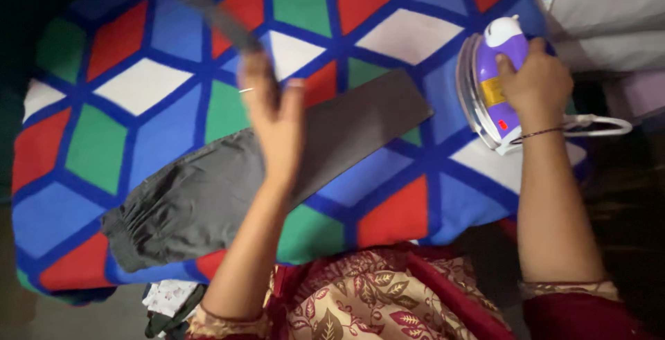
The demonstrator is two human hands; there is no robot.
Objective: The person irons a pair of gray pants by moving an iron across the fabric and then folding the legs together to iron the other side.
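1. Padded ironing board (145, 91), covered in a cloth of blue, red, green and white cubes, fills the view; dark surroundings lie beyond its edges.
2. Nearest the wearer, a patterned maroon garment (360, 298) shows at the lower edge.
3. Grey garment (201, 201) lies diagonally across the board, gathered elastic end at lower left, flat pressed end toward the iron. It looks soft, light and limp (likely to sag if lifted by one corner); the stiffer gathered band seems the surest hold.
4. Left hand (277, 125) rests flat and open on the garment, a dark strap (222, 18) running up from its fingertips.
5. Right hand (537, 84) is closed around the purple-and-white iron (495, 80), standing on its heel at the board's right end; it is rigid, probably heavy, and best held by its handle.
6. Farthest off, pale folded fabric (609, 14) sits at upper right.
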